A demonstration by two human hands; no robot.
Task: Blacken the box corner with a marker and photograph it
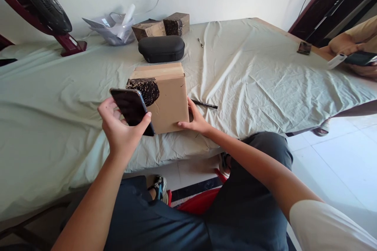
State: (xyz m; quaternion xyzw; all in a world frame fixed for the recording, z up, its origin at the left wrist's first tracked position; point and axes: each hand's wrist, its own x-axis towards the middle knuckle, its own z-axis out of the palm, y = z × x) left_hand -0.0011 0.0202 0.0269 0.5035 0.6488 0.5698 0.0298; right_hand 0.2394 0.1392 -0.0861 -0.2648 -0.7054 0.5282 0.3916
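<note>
My left hand (122,125) grips a smartphone (129,106) with a dark screen, tilted in front of the left part of a cardboard box (171,102). The box rests on the cloth-covered table near its front edge, with tape along its top and a patch of black scribble at its upper left. Against the lower right side of that box lies my right hand (197,119), its thumb on the front face and its fingers along the side, gripping the corner. A black marker pen (206,104) lies on the cloth just beyond the right fingers.
Behind the box sit a black zip case (161,49), two smaller cardboard boxes (178,24) and a plastic bag (116,31) with things in it. A fan (44,8) stands at the left. Another person's hands (353,53) hold a dark object at the right, near a small dark item (304,48).
</note>
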